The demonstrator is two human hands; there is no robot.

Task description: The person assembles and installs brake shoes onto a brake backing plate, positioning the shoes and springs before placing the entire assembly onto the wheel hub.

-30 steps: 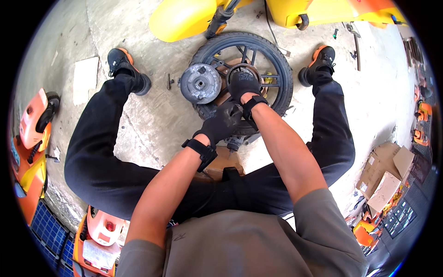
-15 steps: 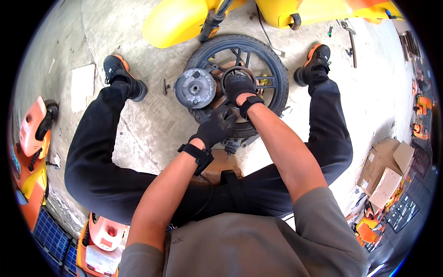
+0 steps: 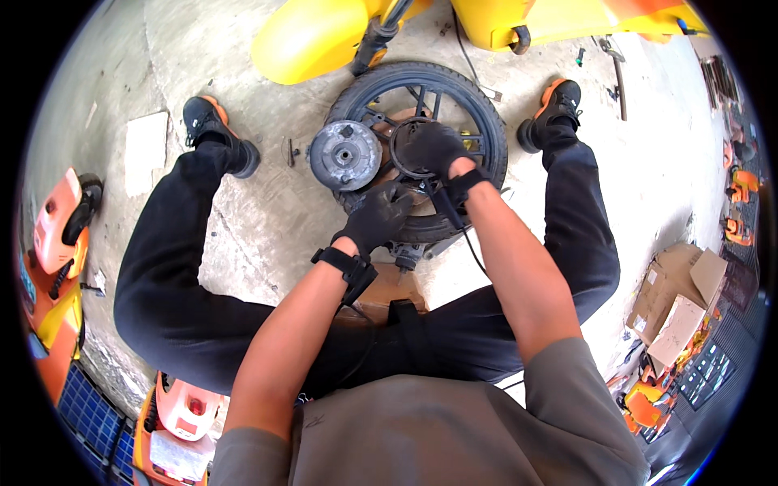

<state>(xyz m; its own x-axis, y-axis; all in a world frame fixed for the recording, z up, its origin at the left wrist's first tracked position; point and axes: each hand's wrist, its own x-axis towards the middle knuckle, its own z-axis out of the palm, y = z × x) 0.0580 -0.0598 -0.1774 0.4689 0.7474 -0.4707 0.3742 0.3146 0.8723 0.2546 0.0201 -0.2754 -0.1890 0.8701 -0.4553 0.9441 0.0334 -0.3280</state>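
A motorcycle wheel (image 3: 493, 134) with a black tyre and dark spokes lies flat between my feet. My right hand (image 3: 435, 150), in a black glove, is over the round hub (image 3: 396, 152) at its middle. The fingers curl down into the hub, and their tips are hidden. My left hand (image 3: 379, 215), also gloved, is closed at the wheel's near side, just below the hub. Whatever it holds, if anything, does not show. A round grey metal brake plate (image 3: 345, 155) with a centre hole rests across the tyre's left side.
A yellow scooter body (image 3: 312, 40) stands just beyond the wheel. A cardboard box (image 3: 379, 293) lies under the near side. Small metal parts (image 3: 291, 152) lie left of the wheel, a hammer (image 3: 620, 77) far right. Open cartons (image 3: 677, 296) stand at right.
My right hand has turned and shifted right over the hub, its wrist moving right and exposing a strap and cable. The left hand has barely moved.
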